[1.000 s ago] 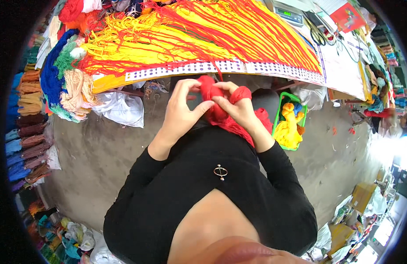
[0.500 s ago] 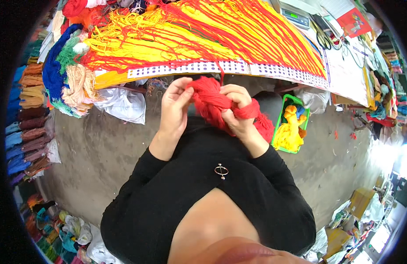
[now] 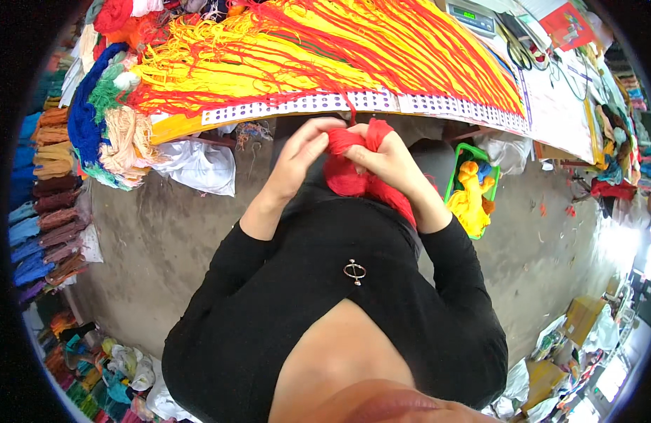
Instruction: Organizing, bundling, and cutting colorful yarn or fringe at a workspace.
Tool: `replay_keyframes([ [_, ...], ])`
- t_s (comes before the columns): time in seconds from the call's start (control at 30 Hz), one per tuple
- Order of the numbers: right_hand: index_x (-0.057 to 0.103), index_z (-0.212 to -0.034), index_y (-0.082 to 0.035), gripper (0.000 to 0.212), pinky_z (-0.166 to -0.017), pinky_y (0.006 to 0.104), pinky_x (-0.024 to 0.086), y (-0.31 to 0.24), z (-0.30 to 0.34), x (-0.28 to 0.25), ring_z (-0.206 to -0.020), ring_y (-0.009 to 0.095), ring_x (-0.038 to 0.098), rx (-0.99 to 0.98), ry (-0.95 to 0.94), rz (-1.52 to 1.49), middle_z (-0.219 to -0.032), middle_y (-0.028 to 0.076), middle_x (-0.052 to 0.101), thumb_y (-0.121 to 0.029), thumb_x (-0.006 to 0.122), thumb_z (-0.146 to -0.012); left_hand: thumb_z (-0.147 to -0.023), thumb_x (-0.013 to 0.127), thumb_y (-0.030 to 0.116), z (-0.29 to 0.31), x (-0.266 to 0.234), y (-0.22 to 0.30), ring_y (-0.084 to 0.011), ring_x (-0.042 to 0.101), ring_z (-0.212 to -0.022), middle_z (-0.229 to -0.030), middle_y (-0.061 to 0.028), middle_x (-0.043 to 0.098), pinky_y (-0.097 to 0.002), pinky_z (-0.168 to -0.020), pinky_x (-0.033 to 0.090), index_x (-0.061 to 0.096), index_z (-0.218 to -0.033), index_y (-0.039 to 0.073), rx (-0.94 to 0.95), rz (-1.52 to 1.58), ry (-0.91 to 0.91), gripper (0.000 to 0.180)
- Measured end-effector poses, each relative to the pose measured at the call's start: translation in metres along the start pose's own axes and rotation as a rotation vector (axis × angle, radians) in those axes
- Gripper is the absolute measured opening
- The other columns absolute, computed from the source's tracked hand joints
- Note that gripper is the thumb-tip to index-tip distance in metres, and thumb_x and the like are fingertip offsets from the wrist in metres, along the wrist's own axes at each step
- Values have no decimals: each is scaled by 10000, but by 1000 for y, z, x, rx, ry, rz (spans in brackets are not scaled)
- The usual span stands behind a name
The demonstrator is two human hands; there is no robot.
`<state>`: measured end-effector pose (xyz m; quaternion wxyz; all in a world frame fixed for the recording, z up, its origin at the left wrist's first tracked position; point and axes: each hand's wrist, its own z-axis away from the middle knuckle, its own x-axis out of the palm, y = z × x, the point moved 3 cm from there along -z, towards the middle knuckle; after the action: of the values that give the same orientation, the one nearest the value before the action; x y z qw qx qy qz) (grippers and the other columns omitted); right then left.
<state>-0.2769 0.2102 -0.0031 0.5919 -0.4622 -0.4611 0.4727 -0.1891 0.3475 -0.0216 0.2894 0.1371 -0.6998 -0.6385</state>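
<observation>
Red yarn held at near side of table, clamped by left hand and right hand. Hands drawn closer together than half-second ago; yarn bunched, apparently being wound.

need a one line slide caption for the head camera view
Left hand and right hand hold red yarn before a table spread with red and yellow strands, green basket at right.
</observation>
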Motion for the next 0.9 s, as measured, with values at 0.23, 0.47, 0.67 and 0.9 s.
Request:
replay_keyframes([
  [0.23,572,-1042,46,298,-776,264,469,19,5,-41,-867,117,591,94,-37,154,-882,86,642,-107,642,-796,-911,479,384,12,3,-19,-72,403,-428,-524,8,450,-208,-547,418,553,-1039,-68,-427,607,-476,476],
  [0.47,526,-895,-20,217,-414,177,324,5,24,-35,-469,77,529,197,95,-16,-613,21,564,-233,496,-925,-924,275,546,10,25,-54,-92,508,-631,-855,-32,543,-203,-528,411,386,-1296,-40,-576,434,-315,703],
  [0.67,518,-905,-14,192,-480,222,437,16,43,8,-522,106,557,189,-206,63,-641,23,559,-206,533,-910,-898,405,509,8,38,-30,-278,542,-1071,-1199,-134,536,-427,-935,405,486,-1203,27,-362,507,-278,576],
  [0.9,589,-872,-54,308,-617,403,443,67,56,-34,-709,335,590,83,-287,674,-739,178,589,-354,624,-813,-963,353,394,35,-41,3,-30,234,-386,-483,93,295,-212,-404,216,575,-865,80,-210,959,-153,396],
])
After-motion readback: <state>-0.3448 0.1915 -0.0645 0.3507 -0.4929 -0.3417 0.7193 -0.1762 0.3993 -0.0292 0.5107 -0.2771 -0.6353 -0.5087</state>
